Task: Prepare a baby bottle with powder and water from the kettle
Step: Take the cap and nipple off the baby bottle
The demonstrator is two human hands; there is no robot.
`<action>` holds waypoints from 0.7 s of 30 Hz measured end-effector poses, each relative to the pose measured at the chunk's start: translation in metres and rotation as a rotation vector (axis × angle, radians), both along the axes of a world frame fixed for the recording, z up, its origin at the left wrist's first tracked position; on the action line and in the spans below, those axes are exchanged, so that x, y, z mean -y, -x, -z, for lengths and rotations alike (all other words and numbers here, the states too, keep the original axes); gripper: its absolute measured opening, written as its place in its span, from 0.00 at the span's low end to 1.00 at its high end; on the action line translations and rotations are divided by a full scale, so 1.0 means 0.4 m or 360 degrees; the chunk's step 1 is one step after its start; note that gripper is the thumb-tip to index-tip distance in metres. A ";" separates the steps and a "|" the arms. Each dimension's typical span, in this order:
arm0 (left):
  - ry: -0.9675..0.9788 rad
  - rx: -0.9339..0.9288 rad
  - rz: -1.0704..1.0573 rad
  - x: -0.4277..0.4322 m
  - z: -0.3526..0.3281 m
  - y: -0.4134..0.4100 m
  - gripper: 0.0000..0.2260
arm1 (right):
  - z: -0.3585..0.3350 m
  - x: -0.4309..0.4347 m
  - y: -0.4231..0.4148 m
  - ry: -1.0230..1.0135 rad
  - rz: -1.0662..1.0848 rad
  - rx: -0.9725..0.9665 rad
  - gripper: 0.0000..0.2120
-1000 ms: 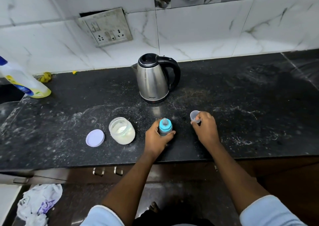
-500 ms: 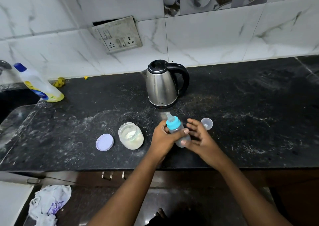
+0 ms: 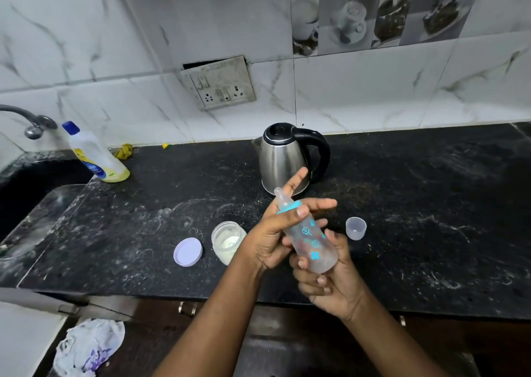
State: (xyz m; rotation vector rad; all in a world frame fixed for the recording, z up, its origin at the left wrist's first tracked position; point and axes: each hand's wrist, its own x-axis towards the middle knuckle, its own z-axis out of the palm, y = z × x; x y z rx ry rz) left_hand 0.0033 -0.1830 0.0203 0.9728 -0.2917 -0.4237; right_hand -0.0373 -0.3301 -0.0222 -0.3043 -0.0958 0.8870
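Both hands hold the baby bottle (image 3: 311,240) above the front part of the black stone surface (image 3: 431,204), tilted so its clear teat points up and to the left. The left hand (image 3: 275,233) wraps the neck at the blue collar ring (image 3: 288,206), thumb pressed across the ring and the index and middle fingers (image 3: 296,179) stretched out straight rather than curled. The right hand (image 3: 330,279) cups the lower body of the bottle from underneath, its fingers closed around the base. The bottle is clear with blue leaf prints; whether anything is inside cannot be told.

On the surface just left of the hands stands an open jar of white powder (image 3: 228,241), and its lilac lid (image 3: 188,252) lies flat beside it. The small clear bottle cap (image 3: 355,228) sits mouth-up to the right. The steel kettle (image 3: 284,158) with a black handle stands behind the hands, near the wall. A dish-soap bottle (image 3: 96,153) stands far left by the sink.
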 end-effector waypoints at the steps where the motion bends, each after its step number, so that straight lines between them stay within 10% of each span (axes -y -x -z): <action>1: 0.0014 -0.0020 -0.0057 -0.006 0.002 -0.003 0.42 | 0.000 -0.005 0.002 0.0031 0.0007 0.0024 0.33; 9: 0.0035 -0.0202 -0.0263 0.018 -0.016 -0.016 0.38 | -0.008 0.014 -0.011 0.0643 0.0329 0.0569 0.32; 16: -0.0506 -0.0166 -0.1047 0.100 -0.003 0.005 0.35 | 0.033 0.012 -0.030 0.2030 0.1061 0.1293 0.23; 21: -0.0330 -0.0034 -0.0601 0.093 0.023 0.045 0.46 | 0.051 0.031 -0.045 0.1528 0.1133 0.0940 0.24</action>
